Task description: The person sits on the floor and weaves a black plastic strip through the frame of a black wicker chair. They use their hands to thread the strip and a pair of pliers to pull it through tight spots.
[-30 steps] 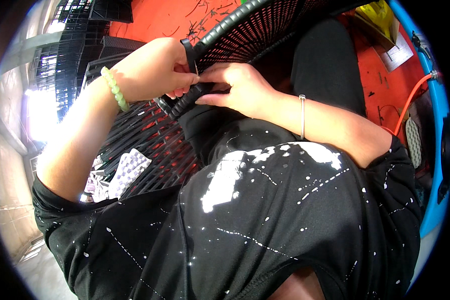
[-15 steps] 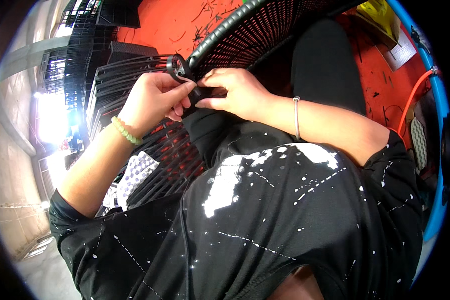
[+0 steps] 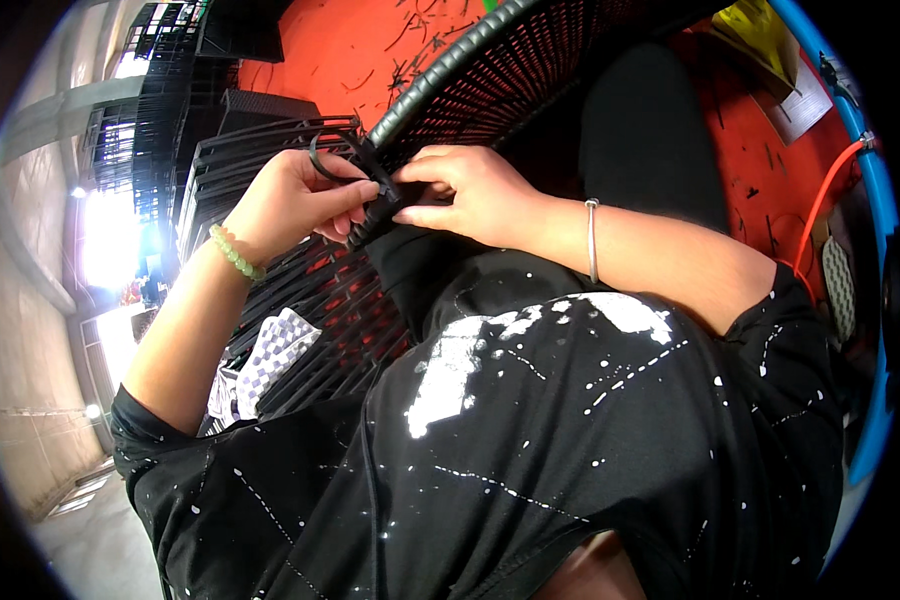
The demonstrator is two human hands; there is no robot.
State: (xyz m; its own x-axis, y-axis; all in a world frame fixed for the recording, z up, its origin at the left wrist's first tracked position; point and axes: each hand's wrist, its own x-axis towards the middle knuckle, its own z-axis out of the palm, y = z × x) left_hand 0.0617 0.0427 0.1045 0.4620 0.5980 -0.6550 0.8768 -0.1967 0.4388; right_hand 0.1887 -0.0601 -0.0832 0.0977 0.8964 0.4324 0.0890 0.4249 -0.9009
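A black woven wicker piece [image 3: 490,95] with a thick wrapped rim [image 3: 425,98] leans across my lap, beyond my hands. My left hand [image 3: 300,200] is closed, thumb and forefinger pinching a flat black strip [image 3: 317,158] that curls in a loop above the fingers. The strip runs to the end of the wrapped rim. My right hand [image 3: 475,190] is closed round the dark end of that piece, close to the left fingertips. Its fingertips are partly hidden, and the black-on-black parts between the hands are hard to tell apart.
Black slatted racks [image 3: 260,150] stand at the left, with a checked cloth [image 3: 278,348] on the slats below my left forearm. Black offcuts litter the red floor [image 3: 335,45]. At the right are a blue tube [image 3: 875,330], an orange hose [image 3: 818,200] and a yellow bag [image 3: 755,35].
My left hand has shifted slightly left and down. The strip's loop has opened wider and tipped left. My right hand has stayed nearly in place.
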